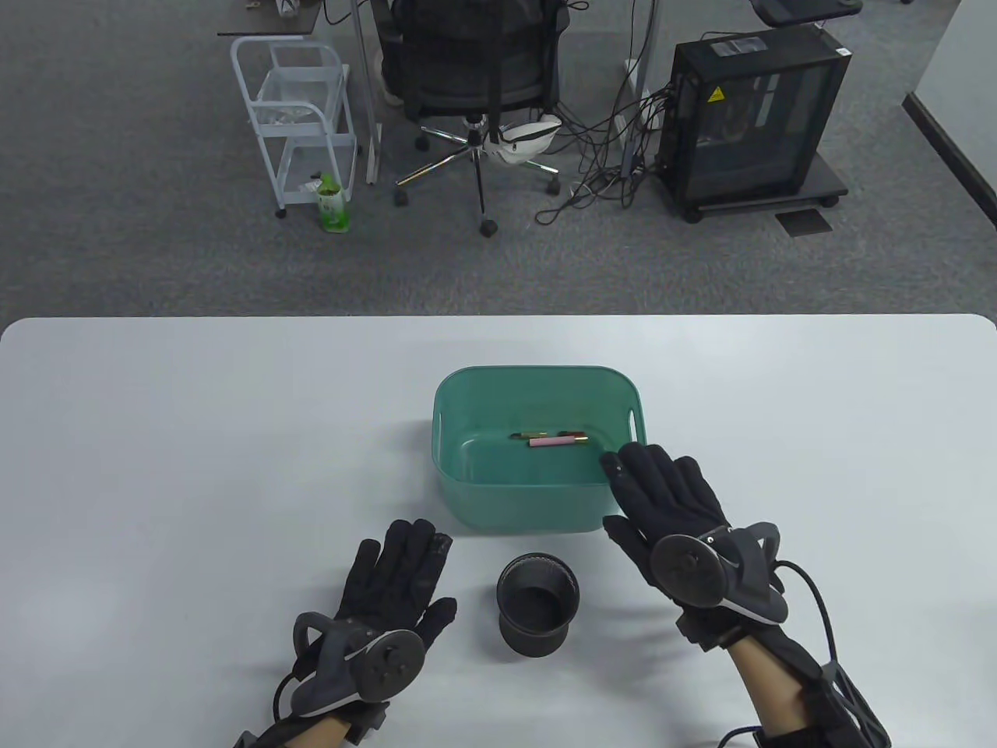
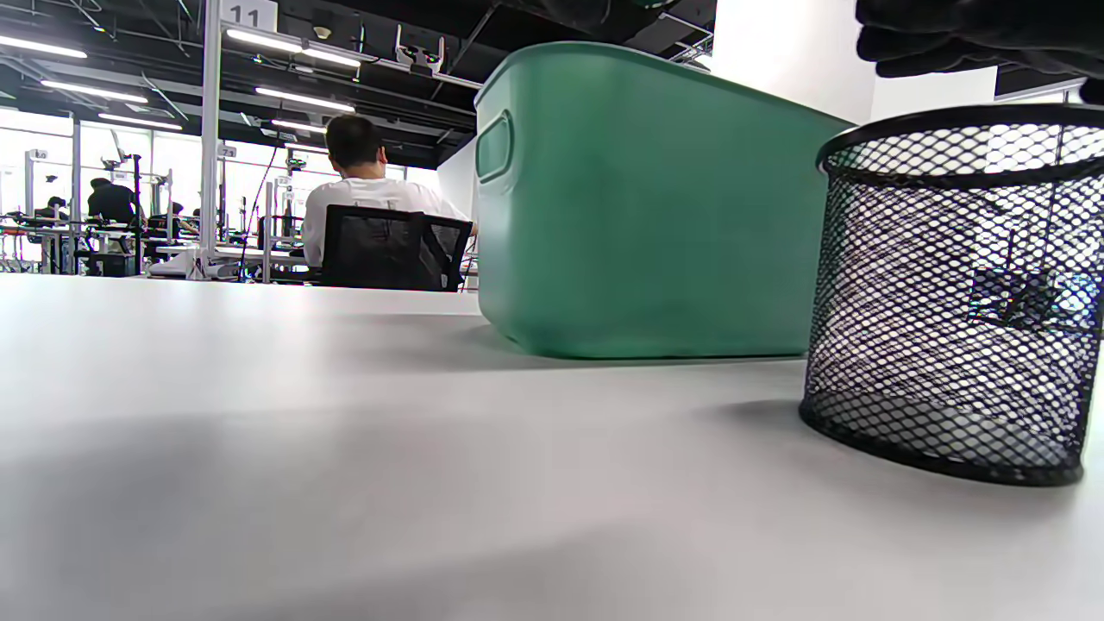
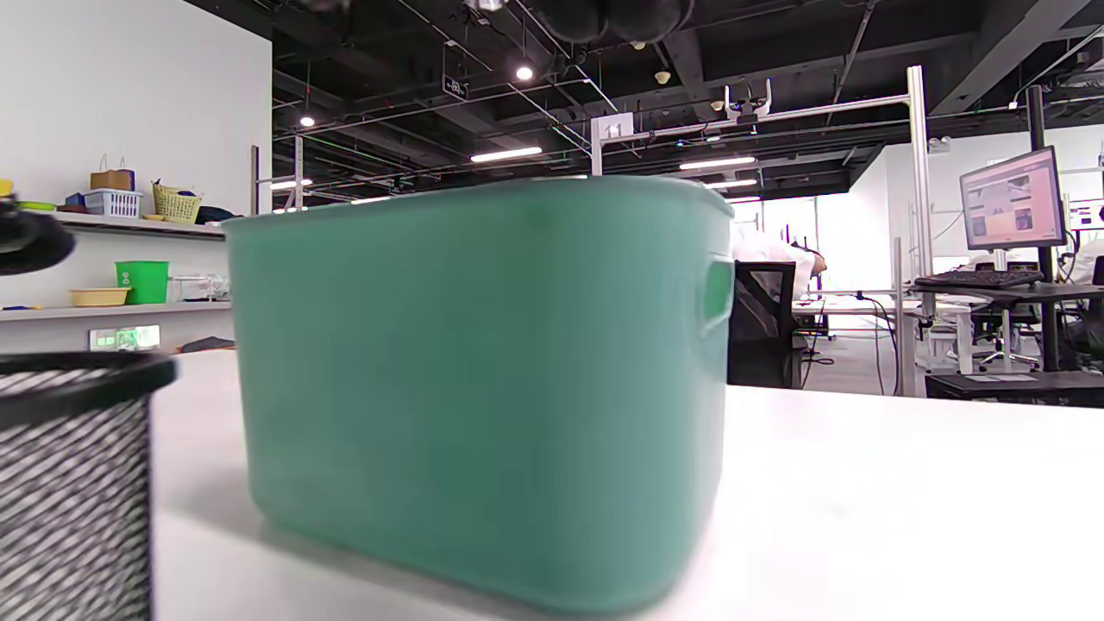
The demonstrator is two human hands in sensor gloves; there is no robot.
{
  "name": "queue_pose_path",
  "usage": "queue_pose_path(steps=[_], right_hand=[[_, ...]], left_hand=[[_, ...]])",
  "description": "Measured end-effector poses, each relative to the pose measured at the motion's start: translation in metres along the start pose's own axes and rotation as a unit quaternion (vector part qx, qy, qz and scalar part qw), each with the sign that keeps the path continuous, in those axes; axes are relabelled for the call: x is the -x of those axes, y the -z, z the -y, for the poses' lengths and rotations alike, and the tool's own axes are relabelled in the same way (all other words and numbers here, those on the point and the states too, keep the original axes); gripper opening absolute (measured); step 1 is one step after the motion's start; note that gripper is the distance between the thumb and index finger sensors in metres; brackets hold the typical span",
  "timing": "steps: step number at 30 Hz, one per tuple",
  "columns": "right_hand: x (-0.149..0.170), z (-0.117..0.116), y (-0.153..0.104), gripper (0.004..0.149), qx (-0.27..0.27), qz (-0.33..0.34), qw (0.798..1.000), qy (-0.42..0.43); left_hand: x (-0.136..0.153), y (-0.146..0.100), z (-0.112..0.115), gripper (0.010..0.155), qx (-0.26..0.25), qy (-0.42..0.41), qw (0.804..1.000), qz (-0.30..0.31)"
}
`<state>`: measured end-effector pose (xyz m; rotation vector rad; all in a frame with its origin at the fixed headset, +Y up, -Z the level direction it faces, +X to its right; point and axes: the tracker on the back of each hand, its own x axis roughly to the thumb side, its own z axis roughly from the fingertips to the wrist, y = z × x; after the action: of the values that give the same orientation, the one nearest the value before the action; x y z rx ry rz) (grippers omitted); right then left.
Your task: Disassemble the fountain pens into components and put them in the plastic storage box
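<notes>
A green plastic storage box (image 1: 467, 499) stands at the table's middle, seen close up as the green box (image 2: 655, 216) and the green box (image 3: 483, 379) in the wrist views. Pen parts (image 1: 554, 439), one pink and others dark, lie on its floor. My right hand (image 1: 662, 499) hovers over the box's near right corner with straight fingers, holding nothing. My left hand (image 1: 393, 584) rests flat on the table, left of a black mesh pen cup (image 1: 537, 601), fingers straight. The cup looks empty from above.
The mesh cup (image 2: 949, 293) stands just in front of the box, between my hands. Beyond the table's far edge are an office chair (image 1: 475, 70), a white cart (image 1: 300, 117) and a computer case (image 1: 752, 117). A seated person (image 2: 366, 198) shows in the left wrist view.
</notes>
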<state>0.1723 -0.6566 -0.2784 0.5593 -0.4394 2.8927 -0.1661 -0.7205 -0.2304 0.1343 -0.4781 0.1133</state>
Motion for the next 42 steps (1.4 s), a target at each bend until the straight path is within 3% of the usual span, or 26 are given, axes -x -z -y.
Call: queue_pose_path(steps=[9,18,42], right_hand=[[0.004,-0.013,-0.046,0.068,-0.018,-0.030,0.999,0.020],[-0.001,-0.031,-0.066,0.067,-0.023,-0.042,0.999,0.022],[-0.002,-0.044,-0.075,0.067,-0.034,-0.047,0.998,0.037]], left_hand=[[-0.002,0.000,0.002,0.072,0.006,0.006,1.000,0.008],[-0.003,0.001,0.003,0.072,0.010,-0.003,1.000,0.014],[-0.008,0.004,0.007,0.072,0.022,0.004,0.999,0.034]])
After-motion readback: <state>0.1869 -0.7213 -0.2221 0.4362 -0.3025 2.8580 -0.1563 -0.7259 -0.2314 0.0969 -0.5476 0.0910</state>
